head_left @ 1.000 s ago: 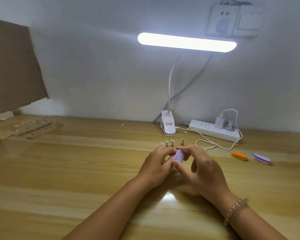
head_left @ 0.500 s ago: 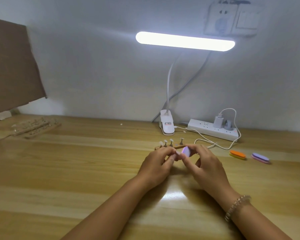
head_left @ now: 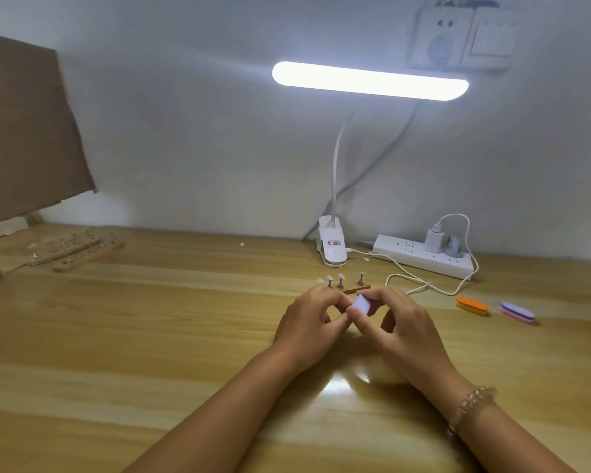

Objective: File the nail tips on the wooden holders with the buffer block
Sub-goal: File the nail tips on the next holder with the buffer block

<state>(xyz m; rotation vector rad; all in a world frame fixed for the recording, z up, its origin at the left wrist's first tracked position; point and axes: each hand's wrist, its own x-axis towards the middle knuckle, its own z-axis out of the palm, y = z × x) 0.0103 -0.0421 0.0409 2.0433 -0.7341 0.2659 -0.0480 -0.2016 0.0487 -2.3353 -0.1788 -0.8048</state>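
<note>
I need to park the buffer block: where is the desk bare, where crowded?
Bare wood spreads left of the left hand, short of the far-left wooden holders. Crowded to the right: white cable, power strip, orange buffer, purple buffer.

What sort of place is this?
Likely a home nail-craft desk: a wooden tabletop against a wall, a clip-on lamp and power strip, plus nail tips on a wooden holder and spare buffer blocks.

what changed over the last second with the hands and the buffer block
The right hand, gripping the purple buffer block, shifted it slightly rightward in a short stroke beside the left hand. The wooden holder and lamp stayed put.
</note>
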